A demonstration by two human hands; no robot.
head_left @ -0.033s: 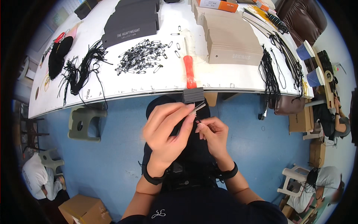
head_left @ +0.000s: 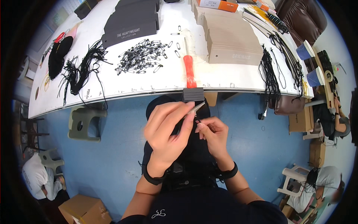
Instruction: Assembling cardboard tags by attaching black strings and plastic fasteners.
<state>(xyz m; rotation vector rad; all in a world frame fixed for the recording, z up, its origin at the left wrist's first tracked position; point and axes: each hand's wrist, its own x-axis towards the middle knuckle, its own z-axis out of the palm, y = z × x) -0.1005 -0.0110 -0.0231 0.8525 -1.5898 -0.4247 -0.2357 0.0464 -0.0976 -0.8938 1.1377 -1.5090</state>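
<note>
My left hand (head_left: 167, 128) is closed, thumb and fingertips pinching a thin, tapered silver metal piece (head_left: 198, 107) that looks like tweezers. My right hand (head_left: 213, 134) sits just to its right, finger and thumb pressed together on what looks like a black cord end (head_left: 198, 121). Most of that cord is lost against my dark clothing. Just beyond my left fingertips, at the table edge, is a dark grey block (head_left: 193, 95) with fine lines, like stacked cards edge-on. A red-handled tool (head_left: 189, 69) with a thin shaft lies behind it, apparently taped to the table.
On the white table (head_left: 149, 83) lie a heap of black safety pins (head_left: 140, 56), black cords (head_left: 84, 69), more cords (head_left: 270, 72), black cards (head_left: 130, 24) and beige cards (head_left: 233, 41). Paper cups (head_left: 315, 77) stand far right. A stool (head_left: 86, 124) is below left; other people sit at both sides.
The silver metal piece has tilted slightly between my left fingertips, and my left hand has shifted a little. My right hand looks unmoved.
</note>
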